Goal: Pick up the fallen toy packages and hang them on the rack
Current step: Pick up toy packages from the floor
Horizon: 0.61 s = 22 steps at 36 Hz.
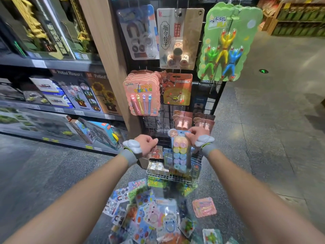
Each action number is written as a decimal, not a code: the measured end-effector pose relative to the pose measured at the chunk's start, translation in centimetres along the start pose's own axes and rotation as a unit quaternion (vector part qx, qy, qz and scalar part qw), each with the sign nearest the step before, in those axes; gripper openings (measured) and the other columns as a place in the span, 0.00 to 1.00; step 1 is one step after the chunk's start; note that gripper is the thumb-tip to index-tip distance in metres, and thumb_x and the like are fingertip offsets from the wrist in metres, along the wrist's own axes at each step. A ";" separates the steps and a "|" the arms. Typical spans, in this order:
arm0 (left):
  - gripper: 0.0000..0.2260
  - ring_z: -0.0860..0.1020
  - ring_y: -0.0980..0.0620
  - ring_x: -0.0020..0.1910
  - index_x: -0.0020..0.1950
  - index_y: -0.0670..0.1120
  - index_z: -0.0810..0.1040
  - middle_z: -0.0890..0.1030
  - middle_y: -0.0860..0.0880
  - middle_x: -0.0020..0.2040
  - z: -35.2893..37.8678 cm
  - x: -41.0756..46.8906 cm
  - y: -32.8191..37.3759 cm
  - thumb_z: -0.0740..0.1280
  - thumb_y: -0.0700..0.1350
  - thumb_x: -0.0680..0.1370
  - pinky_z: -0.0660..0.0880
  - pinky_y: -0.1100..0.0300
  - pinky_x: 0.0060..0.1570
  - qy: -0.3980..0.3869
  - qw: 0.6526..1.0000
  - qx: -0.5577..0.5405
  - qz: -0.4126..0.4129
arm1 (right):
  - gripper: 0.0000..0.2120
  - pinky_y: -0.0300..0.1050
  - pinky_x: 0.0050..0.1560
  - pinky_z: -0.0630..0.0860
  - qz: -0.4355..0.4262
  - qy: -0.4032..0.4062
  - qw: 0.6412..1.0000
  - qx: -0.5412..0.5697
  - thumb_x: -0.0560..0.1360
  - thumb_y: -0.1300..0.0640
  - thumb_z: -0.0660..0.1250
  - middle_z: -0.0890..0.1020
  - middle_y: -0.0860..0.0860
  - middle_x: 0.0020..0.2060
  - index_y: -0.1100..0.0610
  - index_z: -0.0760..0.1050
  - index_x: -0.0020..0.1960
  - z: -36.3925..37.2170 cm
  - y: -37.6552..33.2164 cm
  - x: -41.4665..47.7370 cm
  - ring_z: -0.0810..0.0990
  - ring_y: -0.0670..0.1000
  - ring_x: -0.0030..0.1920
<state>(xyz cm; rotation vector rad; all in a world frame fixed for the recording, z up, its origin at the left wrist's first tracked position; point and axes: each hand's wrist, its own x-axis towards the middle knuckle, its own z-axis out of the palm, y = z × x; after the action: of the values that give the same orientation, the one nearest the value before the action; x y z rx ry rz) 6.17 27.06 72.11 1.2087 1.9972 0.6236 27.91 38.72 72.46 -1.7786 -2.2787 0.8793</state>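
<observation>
1. Step in hand, as I am judging it: hanging one package; the right grip (197, 136) is pinching the top edge of the pastel-disc package (181, 152), fingers curled over it; the package is hanging upright in front of the lower part of the rack (154, 120), just above the wire basket (172, 176) at the rack's bottom edge.
2. The left grip (146, 145) is hovering just left of that package with its fingers curled; whether it is holding a hook, a small red-filled packet or nothing, I cannot tell.
3. The fallen packages (149, 213) are lying overlapped in a heap on the floor (255, 138) at the rack's foot; one pink package (204, 206) is lying apart, off the heap's right edge; most of the task is looking undone.
4. Next move, as a judgement: the hang hole at the package's top needs lining up with a free hook and sliding on; the hook itself is hidden behind the grips.
5. Risk: neighbouring packages are hanging close, so a careless push may be knocking more down.
</observation>
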 end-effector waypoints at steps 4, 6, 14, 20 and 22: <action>0.19 0.69 0.54 0.25 0.35 0.46 0.79 0.72 0.53 0.25 0.2 0.0 -0.6 0.64 0.57 0.79 0.65 0.62 0.30 -0.008 0.999 0.051 -0.004 | 0.13 0.44 0.54 0.77 0.019 0.007 1.000 -0.008 0.80 0.50 0.62 0.83 0.53 0.54 0.57 0.81 0.55 -0.5 0.4 1.7 0.80 0.55 0.54; 0.19 0.69 0.53 0.26 0.35 0.46 0.78 0.73 0.52 0.26 0.5 0.0 -1.1 0.65 0.58 0.79 0.66 0.62 0.30 -0.011 0.998 0.054 -0.010 | 0.14 0.43 0.53 0.75 0.024 0.001 1.000 -0.003 0.80 0.50 0.62 0.82 0.53 0.57 0.56 0.80 0.59 -0.7 0.6 2.4 0.79 0.55 0.56; 0.23 0.67 0.54 0.25 0.24 0.49 0.72 0.68 0.55 0.20 0.7 -0.3 -3.2 0.67 0.55 0.79 0.64 0.62 0.29 -0.008 0.997 0.063 -0.037 | 0.16 0.40 0.49 0.72 0.035 -0.002 0.999 0.013 0.80 0.49 0.61 0.80 0.52 0.61 0.54 0.78 0.64 -0.7 0.1 4.9 0.78 0.55 0.59; 0.21 0.67 0.53 0.24 0.29 0.49 0.75 0.68 0.55 0.20 0.6 -0.6 -4.1 0.66 0.58 0.78 0.64 0.61 0.31 -0.018 0.996 0.059 -0.058 | 0.15 0.41 0.55 0.74 0.049 -0.007 0.999 0.001 0.80 0.54 0.62 0.79 0.54 0.62 0.57 0.78 0.63 -0.6 -0.5 5.8 0.78 0.56 0.60; 0.20 0.68 0.54 0.23 0.30 0.49 0.76 0.70 0.54 0.23 0.6 -0.6 -4.5 0.66 0.57 0.79 0.65 0.61 0.30 -0.017 0.996 0.057 -0.063 | 0.14 0.42 0.55 0.74 0.055 -0.002 0.998 0.002 0.79 0.54 0.62 0.80 0.54 0.61 0.56 0.79 0.62 -0.5 -0.5 5.9 0.78 0.56 0.60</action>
<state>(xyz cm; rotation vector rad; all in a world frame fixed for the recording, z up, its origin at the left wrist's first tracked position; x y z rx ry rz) 4.33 24.52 68.81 1.1400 2.0855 0.4297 25.89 44.28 71.65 -1.9174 -2.1983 0.9061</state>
